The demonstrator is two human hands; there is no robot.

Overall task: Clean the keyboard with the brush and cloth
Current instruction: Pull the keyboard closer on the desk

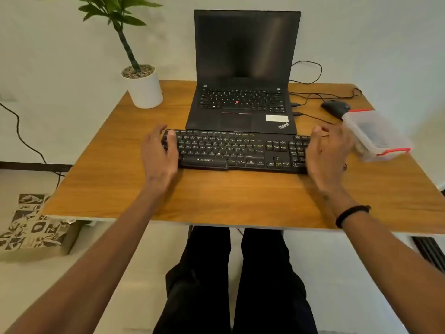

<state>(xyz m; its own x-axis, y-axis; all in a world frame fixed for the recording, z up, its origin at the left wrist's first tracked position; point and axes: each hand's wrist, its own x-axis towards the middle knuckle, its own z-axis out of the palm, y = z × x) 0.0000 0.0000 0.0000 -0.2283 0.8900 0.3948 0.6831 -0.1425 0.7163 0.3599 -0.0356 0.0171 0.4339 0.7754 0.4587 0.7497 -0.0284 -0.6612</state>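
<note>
Your black Zebronics keyboard point(237, 151) lies flat on the wooden bench point(216, 196), just in front of the open ThinkPad laptop point(243, 97). Your left hand point(160, 156) sits at its left end, grip spread, thumb resting on the keys. Your right hand point(328, 153) is at the right end, fingers likewise spread and holding nothing. A clear plastic box with red clips point(375, 136) lies just beside that hand.

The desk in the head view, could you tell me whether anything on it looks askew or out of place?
Only the clear plastic box with red clips, at the table's right edge: it sits tilted and blurred. The keyboard lies roughly square in front of the laptop.
</note>
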